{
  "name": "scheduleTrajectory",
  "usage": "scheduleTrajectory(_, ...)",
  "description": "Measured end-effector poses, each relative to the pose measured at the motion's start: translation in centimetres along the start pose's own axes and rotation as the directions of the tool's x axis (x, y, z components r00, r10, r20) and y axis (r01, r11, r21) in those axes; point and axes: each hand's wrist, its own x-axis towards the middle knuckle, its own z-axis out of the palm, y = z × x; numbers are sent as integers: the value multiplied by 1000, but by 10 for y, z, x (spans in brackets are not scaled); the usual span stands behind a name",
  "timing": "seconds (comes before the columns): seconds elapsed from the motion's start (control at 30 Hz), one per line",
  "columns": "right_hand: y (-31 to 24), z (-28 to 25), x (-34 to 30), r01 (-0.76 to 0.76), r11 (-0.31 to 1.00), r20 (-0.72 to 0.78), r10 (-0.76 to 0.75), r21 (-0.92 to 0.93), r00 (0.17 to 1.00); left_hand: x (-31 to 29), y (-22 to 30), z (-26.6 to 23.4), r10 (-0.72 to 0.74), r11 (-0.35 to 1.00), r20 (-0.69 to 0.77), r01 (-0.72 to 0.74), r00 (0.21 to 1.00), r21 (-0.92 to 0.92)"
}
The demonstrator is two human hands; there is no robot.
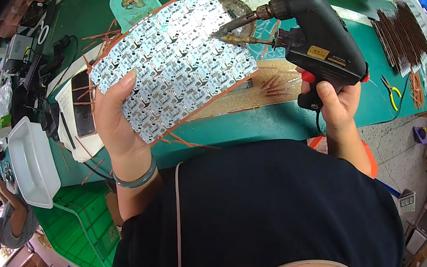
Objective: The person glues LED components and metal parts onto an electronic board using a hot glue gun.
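Observation:
My left hand [116,112] grips the left end of a white circuit board panel [174,64], its thumb lying over the top face. The panel is tilted above the green bench and carries many repeated small boards with brown edges. In my right hand [340,105] is a black soldering gun [320,32], fingers wrapped round its handle by a red trigger. Its narrow tip points left and meets the panel's upper right area in view; whether it touches, I cannot tell. Under the panel, a round metal dish [239,15] is partly hidden.
Stacked panels [402,36] stand at the right and far right. Yellow-handled pliers [394,93] lie near the right edge. A teal tray [134,5], a phone [84,112] and a white bin [34,164] are to the left. Brown strips [278,85] lie scattered. Another person [12,218] sits far left.

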Motion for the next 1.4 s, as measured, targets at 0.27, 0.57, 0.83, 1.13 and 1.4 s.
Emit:
scheduleTrajectory(0.27,-1,0,0,-30,999,-21,31,19,999,-2,0,-1,-5,996,-84,13,996,86)
scheduleTrajectory(0.57,0,-2,1,-5,1000,8,5,-7,1000,-2,0,-1,-1,996,-84,8,996,84)
scheduleTrajectory(0.83,0,-9,10,-211,895,26,218,394,976,1,-1,-5,58,986,-99,-41,993,159)
scheduleTrajectory(1.13,-2,9,23,-195,910,-105,249,366,963,-2,4,-18,111,966,-82,-88,990,245)
scheduleTrajectory(1.4,35,13,32,-181,888,-70,167,-423,984,-6,7,-27,123,967,-98,-97,988,236)
